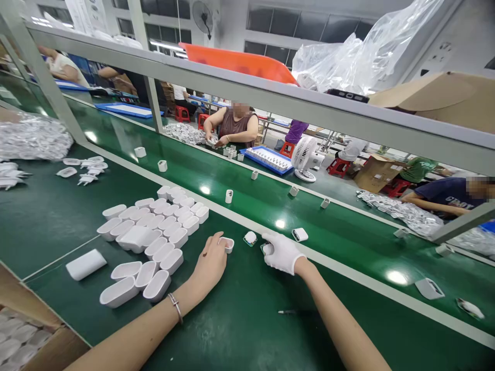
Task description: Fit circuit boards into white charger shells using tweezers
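Note:
My bare left hand (211, 259), with a bracelet at the wrist, has its fingers closed on a white oval cup (228, 245) at the centre. On my right hand (283, 253) is a white glove; its thumb and fingers are round a small round white part with a green board (267, 249). A similar part (250, 237) lies between the hands on the green table. Left of my left hand stand many white oval cups (160, 247), open side up, in uneven rows. One white case (85, 264) lies on its side at their left.
A green belt (247, 206) crosses beyond a pale strip, carrying spaced white housings (299, 235). A thin tool (288, 312) lies near my right forearm. At lower left is a cardboard box (42, 309). A metal frame (232, 85) spans above; people sit across the belt.

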Demonstrator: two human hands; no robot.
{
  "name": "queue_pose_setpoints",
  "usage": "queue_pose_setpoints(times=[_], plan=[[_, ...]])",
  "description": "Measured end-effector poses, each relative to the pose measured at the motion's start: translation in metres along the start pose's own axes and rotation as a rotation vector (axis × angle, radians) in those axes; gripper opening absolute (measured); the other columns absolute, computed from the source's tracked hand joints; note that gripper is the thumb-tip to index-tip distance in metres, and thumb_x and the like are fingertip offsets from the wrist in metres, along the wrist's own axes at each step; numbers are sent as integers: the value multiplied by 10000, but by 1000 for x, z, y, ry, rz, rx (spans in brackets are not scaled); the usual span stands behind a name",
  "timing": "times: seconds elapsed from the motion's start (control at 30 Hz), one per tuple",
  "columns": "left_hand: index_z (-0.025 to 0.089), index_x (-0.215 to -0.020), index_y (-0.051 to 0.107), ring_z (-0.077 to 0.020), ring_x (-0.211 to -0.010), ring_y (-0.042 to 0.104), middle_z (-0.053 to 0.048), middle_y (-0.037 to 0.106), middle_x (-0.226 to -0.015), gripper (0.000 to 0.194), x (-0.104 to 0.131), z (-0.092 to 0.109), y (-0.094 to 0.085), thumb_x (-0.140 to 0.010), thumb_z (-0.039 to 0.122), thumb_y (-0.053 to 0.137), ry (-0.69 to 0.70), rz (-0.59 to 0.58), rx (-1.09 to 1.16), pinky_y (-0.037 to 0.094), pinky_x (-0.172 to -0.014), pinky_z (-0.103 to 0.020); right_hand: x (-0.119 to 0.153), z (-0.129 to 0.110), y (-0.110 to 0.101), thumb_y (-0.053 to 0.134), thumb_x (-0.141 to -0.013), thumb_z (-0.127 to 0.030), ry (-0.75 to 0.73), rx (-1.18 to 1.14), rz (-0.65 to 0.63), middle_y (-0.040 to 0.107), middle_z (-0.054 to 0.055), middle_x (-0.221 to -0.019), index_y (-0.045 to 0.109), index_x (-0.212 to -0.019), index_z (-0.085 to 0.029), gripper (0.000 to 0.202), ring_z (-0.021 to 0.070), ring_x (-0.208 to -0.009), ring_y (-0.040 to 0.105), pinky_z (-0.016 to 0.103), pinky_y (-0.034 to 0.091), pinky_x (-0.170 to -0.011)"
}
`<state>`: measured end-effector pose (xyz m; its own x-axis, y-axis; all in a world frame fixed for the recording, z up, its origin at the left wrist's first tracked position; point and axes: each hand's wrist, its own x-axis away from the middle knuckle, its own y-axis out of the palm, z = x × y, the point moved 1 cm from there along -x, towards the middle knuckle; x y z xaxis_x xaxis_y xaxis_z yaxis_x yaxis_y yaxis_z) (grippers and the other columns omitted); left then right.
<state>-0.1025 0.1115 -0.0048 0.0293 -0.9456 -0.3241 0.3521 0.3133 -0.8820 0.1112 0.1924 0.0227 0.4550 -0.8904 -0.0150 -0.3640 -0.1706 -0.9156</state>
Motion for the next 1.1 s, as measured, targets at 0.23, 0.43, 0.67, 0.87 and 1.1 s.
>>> queue_pose_setpoints(times=[0.23,0.43,0.67,0.87,1.1], plan=[[180,-897,486,-291,-1230,418,-127,402,-1341,143,10,17,5,-755,162,493,-5,-106,327,459,-866,-411,-44,-23,8,506,-691,-51,-265,-104,-147,581,-3,-1202,591,-1171,-277,537,164,-1081,535,264,424,-911],[199,-1310,274,-237,-1107,523,-107,523,-1198,605,17,17,27,-774,166,554,-55,-136,539,442,-891,-383,-29,-27,1,521,-755,-172,-98,-117,-110,657,-1,-724,680,-801,-198,167,119,-581,578,212,437,-546],[185,-1236,471,-272,-1108,480,-89,557,-1145,664,16,14,29,-637,239,752,-33,-229,577,387,-964,-430,103,-32,20,440,-873,-377,153,-78,87,611,-4,-658,594,-709,-226,271,137,-575,556,237,403,-514],[191,-1349,318,-226,-1132,463,-95,488,-1188,595,18,19,36,-786,119,498,3,-226,617,350,-1007,-420,144,-19,15,635,-737,-397,30,73,156,627,66,-1086,582,-1059,-243,362,292,-1057,518,433,414,-851],[243,-1408,159,-254,-1254,314,-83,393,-1329,847,17,23,16,-660,61,513,21,-210,608,354,-1003,-424,137,-10,49,666,-696,-201,-128,-11,276,669,13,-959,534,-1099,-253,427,251,-992,569,505,351,-966]])
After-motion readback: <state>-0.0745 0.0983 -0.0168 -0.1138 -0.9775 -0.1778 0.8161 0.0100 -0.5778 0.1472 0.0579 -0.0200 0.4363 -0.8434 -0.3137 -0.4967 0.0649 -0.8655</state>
